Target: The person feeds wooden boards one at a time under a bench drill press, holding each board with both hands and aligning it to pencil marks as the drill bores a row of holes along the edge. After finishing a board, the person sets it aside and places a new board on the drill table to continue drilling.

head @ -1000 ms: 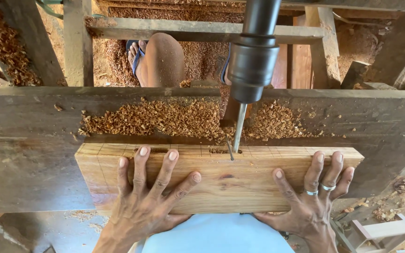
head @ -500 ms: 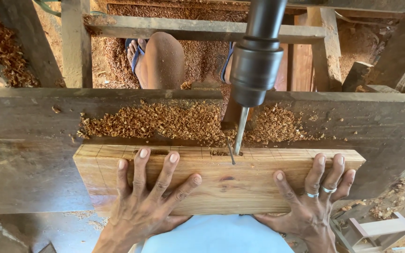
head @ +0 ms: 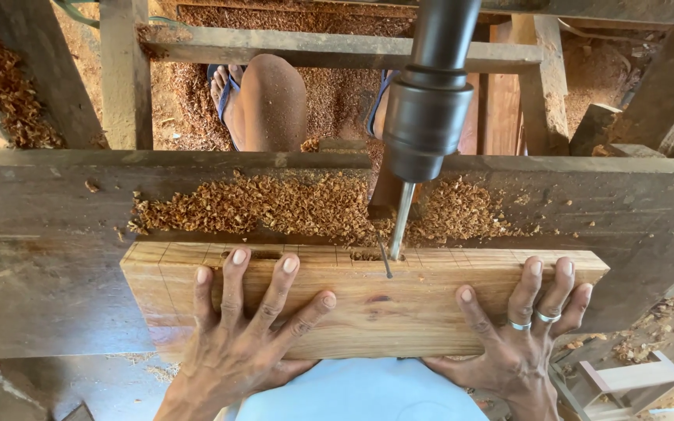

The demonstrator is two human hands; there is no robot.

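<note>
Workbench (head: 56, 257): plank (head: 399, 312) slightly further right than before.

No packages, labels, signs or screens show anywhere in the head view. The only marks are thin ruled pencil lines along the top edge of the wooden plank (head: 368, 300), which seem to be layout lines rather than any label.

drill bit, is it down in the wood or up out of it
Down at the wood: the drill bit tip meets the plank at a slot along its far edge. How deep it goes, cannot tell.
</note>
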